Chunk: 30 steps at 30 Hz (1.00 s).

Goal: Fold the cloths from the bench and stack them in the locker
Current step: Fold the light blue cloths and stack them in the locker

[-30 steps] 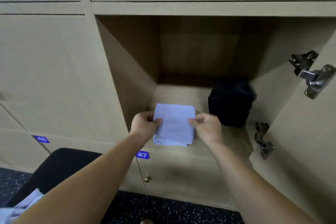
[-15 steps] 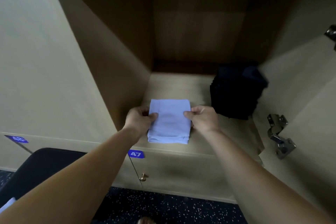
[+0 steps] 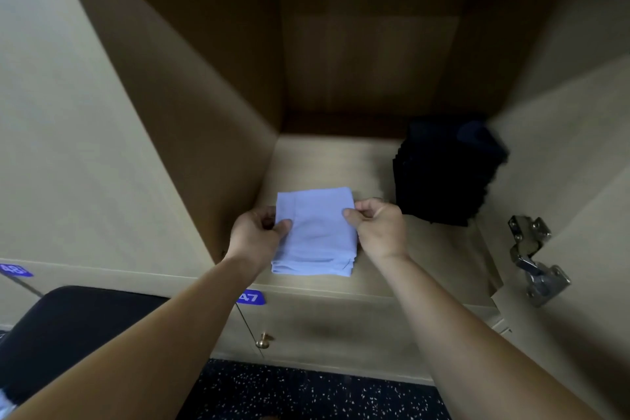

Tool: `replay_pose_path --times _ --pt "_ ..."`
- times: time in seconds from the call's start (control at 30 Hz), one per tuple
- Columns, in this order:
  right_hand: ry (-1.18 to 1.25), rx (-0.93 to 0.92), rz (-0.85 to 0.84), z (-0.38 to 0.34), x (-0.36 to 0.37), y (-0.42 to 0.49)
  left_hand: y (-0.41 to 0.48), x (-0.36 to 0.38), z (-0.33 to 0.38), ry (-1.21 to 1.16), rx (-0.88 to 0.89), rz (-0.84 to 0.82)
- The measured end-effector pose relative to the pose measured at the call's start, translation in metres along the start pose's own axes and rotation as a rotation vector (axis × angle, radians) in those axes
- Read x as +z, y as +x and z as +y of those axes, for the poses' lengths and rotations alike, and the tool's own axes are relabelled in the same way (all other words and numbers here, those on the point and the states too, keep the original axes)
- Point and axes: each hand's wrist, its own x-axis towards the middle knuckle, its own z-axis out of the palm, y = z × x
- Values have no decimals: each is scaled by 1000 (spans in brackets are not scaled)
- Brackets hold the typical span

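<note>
Your head has come nearer to the open locker since a second ago, so its opening now fills the head view. The folded light-blue cloth has hardly shifted between your hands in that time.

The cloth lies on the locker floor, at the front and left of the middle. Its long axis runs away from you, into the locker. Its near edge shows several layers and sits just inside the front lip.

Your left hand pinches the left edge, thumb on top. Your right hand pinches the right edge the same way, a little farther in. Both hands are equally near to the cloth, one on each side.

The room on the sides is narrow:
- The locker's left wall is just beside your left hand.
- A dark stack of cloth stands just beside your right hand, apart from the blue cloth.

Bare floor is open behind the cloth, up to the back wall. If you want the cloth deeper, I think you should push it straight along its long axis, not sideways. Otherwise you only need to let go and draw both hands straight back toward you. Mind the metal hinge at the right — it stands out near your right forearm.
</note>
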Motion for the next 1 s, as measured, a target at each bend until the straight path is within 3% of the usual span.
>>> replay_pose_path --times 0.33,0.43,0.5,0.6,0.73,1.0 --pt "-134 14 48 12 9 -6 7 1 -8 151 40 10" --pt "-239 -48 59 8 4 -12 4 0 -8 339 159 59" --pt "-448 -204 70 2 -1 -18 1 -1 -7 552 330 92" --pt "-693 -468 -74 -9 0 -24 -3 2 0 777 519 -14" --pt "-866 -419 -364 0 9 -30 -3 7 -6 1064 493 -236" --pt "-871 -364 -342 20 16 -38 0 0 -31 1143 548 -281"
